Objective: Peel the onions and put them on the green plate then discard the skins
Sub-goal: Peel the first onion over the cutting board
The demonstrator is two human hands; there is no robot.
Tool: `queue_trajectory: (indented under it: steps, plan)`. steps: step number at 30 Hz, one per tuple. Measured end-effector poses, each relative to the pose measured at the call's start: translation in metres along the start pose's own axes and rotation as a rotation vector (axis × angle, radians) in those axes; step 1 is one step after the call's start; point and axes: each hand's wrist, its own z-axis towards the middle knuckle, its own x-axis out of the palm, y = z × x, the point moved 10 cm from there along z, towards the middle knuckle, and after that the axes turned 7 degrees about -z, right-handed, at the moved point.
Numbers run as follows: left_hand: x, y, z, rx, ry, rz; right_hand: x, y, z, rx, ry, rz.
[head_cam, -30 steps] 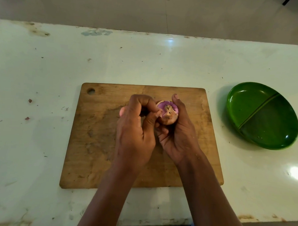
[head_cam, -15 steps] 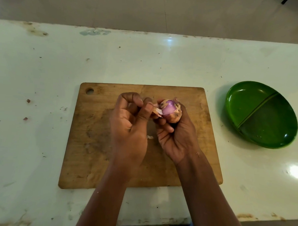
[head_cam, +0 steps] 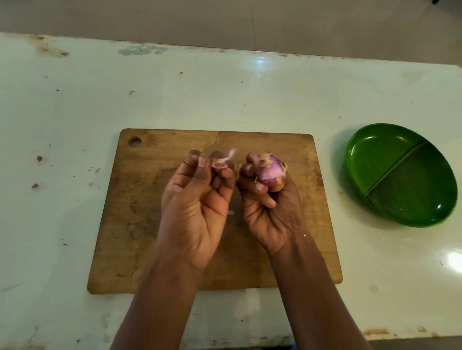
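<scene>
A pale, stained table (head_cam: 68, 114) fills most of the frame; its left and right ends and near edge run out of view. A wooden cutting board (head_cam: 149, 211) lies at the centre, its near middle hidden behind two bare forearms that enter from the bottom edge. A green plate (head_cam: 409, 198) with a divider sits at the right of the frame, apart from the board.

The left hand (head_cam: 194, 199) is raised above the board, palm toward the camera, with its fingertips pinching a strip of skin (head_cam: 224, 160). The strip is blurred. Just to its right, the right hand (head_cam: 270, 211) curls its fingers around a purple onion (head_cam: 271, 171), partly peeled, with its underside hidden in the palm. A tiny pale scrap (head_cam: 231, 212) lies on the board between the hands.
</scene>
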Motion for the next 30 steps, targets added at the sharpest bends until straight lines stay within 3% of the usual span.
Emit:
queue_trajectory:
  steps: [3,8,10,18,30]
  plan:
    - [-0.001,-0.024,-0.001,0.125,-0.063,0.169,-0.005,0.002,0.0,0.01,-0.001,0.021]
    - [0.018,-0.059,-0.013,0.493,-0.115,1.114,-0.003,0.0,0.0,-0.001,-0.045,-0.114]
    - [0.033,-0.054,-0.017,0.581,-0.041,1.299,-0.005,-0.001,0.002,0.003,-0.04,-0.119]
    - [0.057,-0.031,-0.024,0.631,0.164,1.486,-0.009,0.001,0.006,-0.04,-0.019,-0.247]
    - [0.053,-0.037,-0.02,0.604,0.135,1.506,-0.003,0.006,0.008,-0.119,0.075,-0.309]
